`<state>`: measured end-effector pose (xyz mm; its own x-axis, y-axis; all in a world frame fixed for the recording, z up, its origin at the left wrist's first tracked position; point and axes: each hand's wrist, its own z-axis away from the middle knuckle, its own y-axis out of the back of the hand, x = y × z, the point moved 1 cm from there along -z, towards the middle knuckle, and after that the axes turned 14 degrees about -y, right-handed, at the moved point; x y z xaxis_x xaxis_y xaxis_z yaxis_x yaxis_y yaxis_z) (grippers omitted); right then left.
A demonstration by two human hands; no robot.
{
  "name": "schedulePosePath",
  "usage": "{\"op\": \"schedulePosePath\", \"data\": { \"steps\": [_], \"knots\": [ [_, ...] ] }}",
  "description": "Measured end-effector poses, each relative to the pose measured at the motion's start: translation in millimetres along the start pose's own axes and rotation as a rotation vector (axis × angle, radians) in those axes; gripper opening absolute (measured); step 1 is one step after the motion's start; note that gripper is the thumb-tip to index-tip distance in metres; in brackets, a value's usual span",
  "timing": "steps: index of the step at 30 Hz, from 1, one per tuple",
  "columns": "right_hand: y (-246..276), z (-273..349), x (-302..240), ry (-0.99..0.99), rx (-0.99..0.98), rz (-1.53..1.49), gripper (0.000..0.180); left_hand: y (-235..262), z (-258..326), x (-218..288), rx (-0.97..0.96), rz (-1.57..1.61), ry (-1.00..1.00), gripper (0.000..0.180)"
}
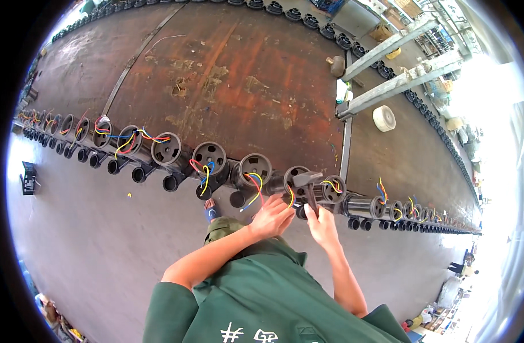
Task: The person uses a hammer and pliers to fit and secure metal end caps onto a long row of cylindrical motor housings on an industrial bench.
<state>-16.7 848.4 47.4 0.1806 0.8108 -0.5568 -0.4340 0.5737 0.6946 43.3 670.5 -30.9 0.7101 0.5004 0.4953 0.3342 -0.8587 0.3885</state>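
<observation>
A long row of black cylindrical housings runs along the table edge before me, with red, yellow and blue wires hanging from their open ends. My right hand (323, 227) is wrapped round the handle of a hammer (307, 179), whose metal head is raised in front of a black housing (294, 173). Just left of it, my left hand (271, 218) has its fingers curled together beside that housing's yellow and red wires (291, 197). What those fingers hold, if anything, is hidden. The housing to the left (255, 166) has loose wires hanging down toward my left hand.
The worn brown tabletop (244, 86) stretches beyond the row, crossed by metal strips. At the right stand two grey metal beams (402, 83) and a roll of whitish tape (384, 118). More black round parts (311, 22) line the far edge. Grey floor (113, 246) lies below.
</observation>
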Motion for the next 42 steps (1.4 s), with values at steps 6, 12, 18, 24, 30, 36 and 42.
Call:
{"op": "schedulePosePath", "data": {
  "steps": [6,12,18,24,30,36,42],
  "knots": [
    [12,5,-23,-0.307,-0.251,-0.362,0.034,-1,5,-1,0.003,0.027,0.049,0.014],
    [33,33,-46,-0.258,-0.195,-0.463,0.039,0,3,1,0.027,0.000,0.043,0.014],
    [-1,5,-6,-0.144,-0.002,0.062,0.045,-6,-8,4,0.108,-0.080,0.276,0.041],
    [4,-4,-2,-0.150,-0.021,0.059,0.048,-12,-23,3,0.075,0.216,1.185,0.067],
    [2,-4,3,-0.120,-0.038,0.013,0.048,-16,-37,2,0.036,0.242,1.271,0.068],
    [17,-1,-5,-0.253,-0.175,-0.220,0.044,-8,-44,1,-0.229,0.143,1.120,0.055],
    [31,13,-17,-0.159,-0.075,-0.333,0.042,-31,-31,-6,-0.127,0.174,1.074,0.041]
  ]
}}
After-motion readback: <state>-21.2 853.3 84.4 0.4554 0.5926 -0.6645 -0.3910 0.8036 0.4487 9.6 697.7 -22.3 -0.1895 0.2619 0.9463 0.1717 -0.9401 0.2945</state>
